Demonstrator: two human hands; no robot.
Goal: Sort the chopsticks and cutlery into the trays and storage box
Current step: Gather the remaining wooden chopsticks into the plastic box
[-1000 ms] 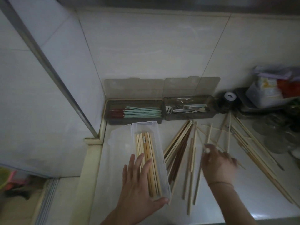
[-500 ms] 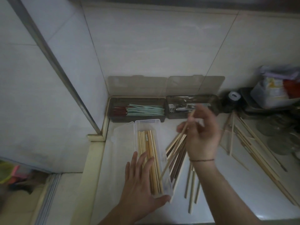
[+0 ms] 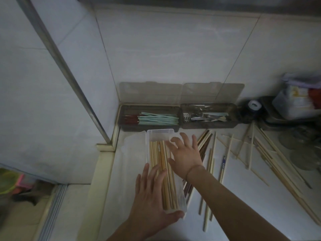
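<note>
A clear storage box (image 3: 159, 132) lies lengthwise on the white counter, filled with pale wooden chopsticks (image 3: 159, 153). My left hand (image 3: 152, 193) lies flat over its near end, thumb hooked around the front edge. My right hand (image 3: 185, 153) hovers over the box's right side with fingers spread and nothing in them. Dark brown chopsticks (image 3: 205, 145) lie just right of the box. More loose wooden chopsticks (image 3: 227, 153) are scattered further right. At the wall, one dark tray (image 3: 149, 127) holds mint-green chopsticks (image 3: 158, 118); the other tray (image 3: 208, 126) holds metal cutlery (image 3: 205, 117).
A long bundle of wooden chopsticks (image 3: 278, 164) runs diagonally at the right. Behind it stand a black tray with plastic containers (image 3: 295, 106), a tape roll (image 3: 254, 105) and round glass pieces (image 3: 302, 160). The counter ends at a raised lip (image 3: 102, 171) on the left, beside a metal post (image 3: 69, 75).
My right hand picked wooden chopsticks off the counter, carried them left over the clear box, and now hangs open above it. My left hand stayed on the box's near end.
</note>
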